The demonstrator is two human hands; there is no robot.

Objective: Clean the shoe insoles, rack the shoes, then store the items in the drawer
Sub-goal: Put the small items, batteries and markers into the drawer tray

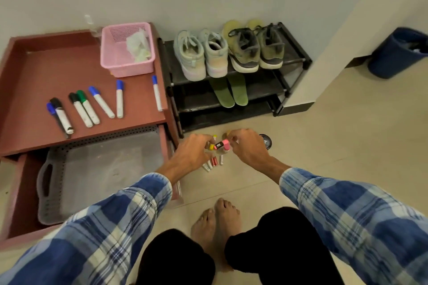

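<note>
Hands [196, 150] [249, 146] around small pink-capped tube [221, 145]

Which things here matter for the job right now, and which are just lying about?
Part of the job: shoes, green insoles, rack, open drawer, small items on the floor, left hand, right hand.

Lying about: blue bin, pink basket.

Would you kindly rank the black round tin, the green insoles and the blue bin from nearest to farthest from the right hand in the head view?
From the right hand:
1. Black round tin, on the floor just beside it.
2. Green insoles, on the rack's middle shelf ahead.
3. Blue bin, far right by the wall.
</note>
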